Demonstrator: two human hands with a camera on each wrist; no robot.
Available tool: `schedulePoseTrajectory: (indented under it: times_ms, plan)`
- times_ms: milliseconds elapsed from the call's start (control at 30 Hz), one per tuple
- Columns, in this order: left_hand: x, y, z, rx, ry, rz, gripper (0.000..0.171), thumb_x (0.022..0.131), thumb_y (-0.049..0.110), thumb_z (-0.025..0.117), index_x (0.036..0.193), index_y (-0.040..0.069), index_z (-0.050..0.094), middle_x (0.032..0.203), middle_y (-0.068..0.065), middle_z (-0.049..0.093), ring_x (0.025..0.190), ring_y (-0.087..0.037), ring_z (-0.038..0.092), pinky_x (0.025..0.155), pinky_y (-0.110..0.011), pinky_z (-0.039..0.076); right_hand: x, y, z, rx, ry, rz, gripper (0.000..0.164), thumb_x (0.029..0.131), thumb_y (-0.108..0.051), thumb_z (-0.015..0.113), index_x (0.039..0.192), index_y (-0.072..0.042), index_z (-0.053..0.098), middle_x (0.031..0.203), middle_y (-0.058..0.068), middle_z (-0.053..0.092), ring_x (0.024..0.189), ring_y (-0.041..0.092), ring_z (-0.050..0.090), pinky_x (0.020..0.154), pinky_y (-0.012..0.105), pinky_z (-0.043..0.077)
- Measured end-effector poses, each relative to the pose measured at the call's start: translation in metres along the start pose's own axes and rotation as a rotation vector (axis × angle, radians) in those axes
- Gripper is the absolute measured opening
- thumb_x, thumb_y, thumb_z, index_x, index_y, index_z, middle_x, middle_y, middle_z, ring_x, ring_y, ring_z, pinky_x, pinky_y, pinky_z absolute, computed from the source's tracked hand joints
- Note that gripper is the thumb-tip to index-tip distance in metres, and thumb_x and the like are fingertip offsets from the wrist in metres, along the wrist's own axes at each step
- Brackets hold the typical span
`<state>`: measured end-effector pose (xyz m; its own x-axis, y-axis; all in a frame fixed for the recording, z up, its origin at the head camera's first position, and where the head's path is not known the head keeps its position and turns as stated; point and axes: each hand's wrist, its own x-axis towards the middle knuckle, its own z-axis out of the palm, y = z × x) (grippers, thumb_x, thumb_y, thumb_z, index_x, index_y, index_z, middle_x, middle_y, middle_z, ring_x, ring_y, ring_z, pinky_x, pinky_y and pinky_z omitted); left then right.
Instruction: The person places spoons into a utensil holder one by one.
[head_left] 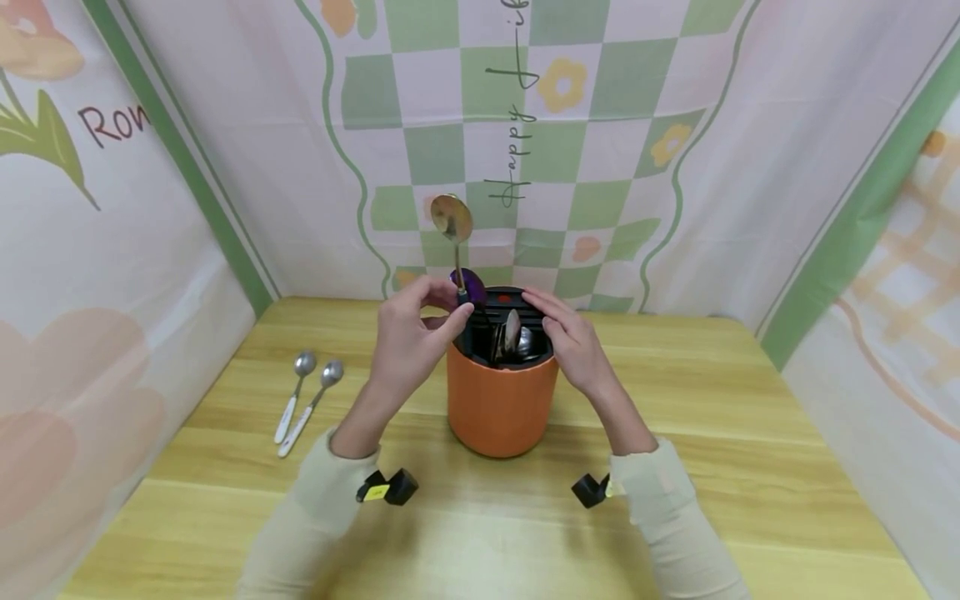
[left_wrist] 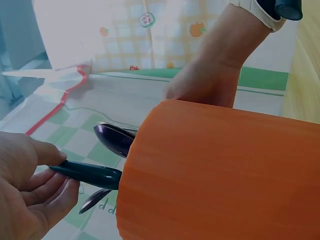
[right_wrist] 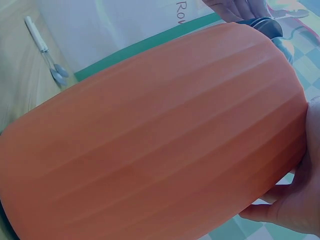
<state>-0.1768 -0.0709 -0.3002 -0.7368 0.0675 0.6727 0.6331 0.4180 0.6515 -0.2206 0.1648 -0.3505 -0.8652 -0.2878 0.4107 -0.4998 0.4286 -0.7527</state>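
Note:
In the head view my left hand (head_left: 412, 337) pinches a large metal spoon (head_left: 452, 218) between thumb and fingers where the neck meets the dark handle. The bowl points up. Its dark green handle (left_wrist: 92, 174) reaches down into the orange utensil holder (head_left: 502, 412) at the left side. My right hand (head_left: 577, 346) rests on the holder's right rim, fingers stretched along the black top. Behind the pinched spoon stands a purple utensil head (head_left: 471, 285). Other metal utensils (head_left: 513, 333) stick up inside the holder.
Two small spoons with white handles, a nearer one (head_left: 311, 408) and a farther one (head_left: 294, 396), lie on the wooden table (head_left: 675, 533) to the left. A patterned cloth (head_left: 558, 125) hangs close behind the holder, with further cloth at both sides.

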Motion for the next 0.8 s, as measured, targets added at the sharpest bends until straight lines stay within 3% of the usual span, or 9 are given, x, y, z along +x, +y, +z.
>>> schedulePoseTrajectory:
  times_ms: [467, 800]
  plan:
    - [-0.002, -0.009, 0.014, 0.024, -0.075, -0.006, 0.014, 0.087, 0.007, 0.074, 0.096, 0.002, 0.064, 0.086, -0.010, 0.067, 0.080, -0.019, 0.068, 0.064, -0.020, 0.059, -0.001, -0.001, 0.000, -0.011, 0.007, 0.007, 0.044, 0.103, -0.008, 0.036, 0.142, -0.005, 0.055, 0.154, 0.011, 0.046, 0.148, 0.028, 0.036, 0.122, 0.050, 0.027]
    - [-0.006, -0.014, 0.018, 0.077, -0.079, 0.026, 0.017, 0.087, 0.005, 0.074, 0.102, 0.001, 0.067, 0.087, -0.011, 0.068, 0.077, -0.018, 0.067, 0.063, -0.021, 0.058, 0.000, 0.000, 0.000, -0.005, 0.003, 0.001, 0.044, 0.103, -0.008, 0.035, 0.143, -0.004, 0.054, 0.154, 0.014, 0.045, 0.148, 0.029, 0.035, 0.122, 0.051, 0.026]
